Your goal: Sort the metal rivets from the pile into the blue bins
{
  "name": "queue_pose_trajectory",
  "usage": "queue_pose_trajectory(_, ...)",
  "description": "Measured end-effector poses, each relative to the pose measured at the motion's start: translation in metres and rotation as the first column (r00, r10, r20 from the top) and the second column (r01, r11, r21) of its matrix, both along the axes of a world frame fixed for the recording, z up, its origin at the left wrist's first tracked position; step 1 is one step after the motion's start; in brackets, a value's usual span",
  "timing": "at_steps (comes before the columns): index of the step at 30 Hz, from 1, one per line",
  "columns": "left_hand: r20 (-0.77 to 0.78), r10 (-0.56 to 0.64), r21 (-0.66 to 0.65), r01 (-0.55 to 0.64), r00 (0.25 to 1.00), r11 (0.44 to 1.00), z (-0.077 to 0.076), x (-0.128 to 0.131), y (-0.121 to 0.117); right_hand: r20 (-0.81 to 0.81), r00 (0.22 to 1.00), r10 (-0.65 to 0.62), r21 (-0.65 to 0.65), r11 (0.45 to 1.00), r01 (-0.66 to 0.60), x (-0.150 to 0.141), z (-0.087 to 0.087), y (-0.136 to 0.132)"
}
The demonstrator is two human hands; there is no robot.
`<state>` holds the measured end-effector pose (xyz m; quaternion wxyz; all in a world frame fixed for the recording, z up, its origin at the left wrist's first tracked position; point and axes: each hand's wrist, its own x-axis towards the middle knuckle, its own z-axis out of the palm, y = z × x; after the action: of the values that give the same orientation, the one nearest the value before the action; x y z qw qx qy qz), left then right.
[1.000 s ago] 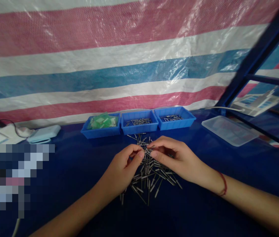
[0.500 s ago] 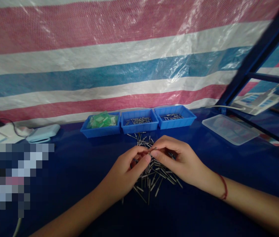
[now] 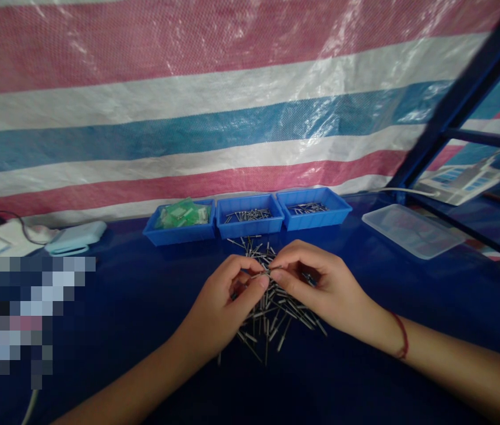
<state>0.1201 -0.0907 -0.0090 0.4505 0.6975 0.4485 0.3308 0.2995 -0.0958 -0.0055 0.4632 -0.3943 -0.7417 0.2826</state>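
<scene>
A loose pile of small metal pins (image 3: 271, 316) lies on the dark blue table (image 3: 143, 307) in front of me. My left hand (image 3: 227, 301) and my right hand (image 3: 316, 286) meet above the pile, fingertips pinched together. Between them they hold one thin metal pin (image 3: 267, 272), nearly level. A red string circles my right wrist. Behind the pile stand three blue trays: the left tray (image 3: 179, 231) holds green pieces, the middle tray (image 3: 250, 223) and the right tray (image 3: 316, 215) hold pins.
A clear plastic lid (image 3: 411, 230) lies at the right. A pale blue device (image 3: 75, 237) and white items with a cable sit at the left. A striped tarpaulin (image 3: 232, 100) hangs behind. A dark blue metal frame (image 3: 448, 112) rises at the right.
Both hands stayed over the pile and drew slightly nearer me. The fingertips have closed on a single pin that now shows between them.
</scene>
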Motion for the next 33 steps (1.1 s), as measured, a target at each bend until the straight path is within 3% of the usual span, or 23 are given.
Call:
queue_pose_trajectory(13,0.054,0.070,0.117,-0.076,0.996,0.990,0.005,0.000,-0.002,0.008,0.999,0.034,-0.008,0.999,-0.034,-0.002,-0.008,0.005)
queue_pose_trajectory(18,0.049,0.070,0.126,-0.075,0.996,0.989,0.006,0.000,-0.003,0.059,0.996,0.074,0.031,0.997,-0.076,-0.004,-0.007,0.002)
queue_pose_trajectory(21,0.057,0.087,0.067,-0.091,0.995,0.994,0.006,0.000,-0.004,0.105,0.992,0.065,0.065,0.995,-0.072,-0.003,-0.005,0.001)
queue_pose_trajectory(24,0.056,0.124,-0.015,-0.124,0.991,0.992,0.008,0.001,-0.003,0.117,0.986,-0.121,0.118,0.987,0.107,0.008,-0.003,0.012)
queue_pose_trajectory(26,0.025,0.144,0.007,-0.144,0.989,0.989,0.010,-0.001,-0.001,0.097,0.937,-0.336,0.177,0.932,0.316,0.023,-0.002,0.026)
queue_pose_trajectory(29,-0.044,0.161,0.127,-0.154,0.986,0.980,0.012,-0.009,0.006,0.174,0.783,-0.597,0.205,0.800,0.564,0.050,-0.002,0.052)
queue_pose_trajectory(31,-0.117,0.168,0.266,-0.132,0.979,0.955,0.011,-0.016,0.014,0.248,0.723,-0.645,0.195,0.764,0.615,0.064,-0.003,0.063)
queue_pose_trajectory(33,-0.230,0.147,0.411,-0.041,0.962,0.911,0.007,-0.025,0.023,0.274,0.716,-0.642,0.164,0.765,0.623,0.069,-0.005,0.067)
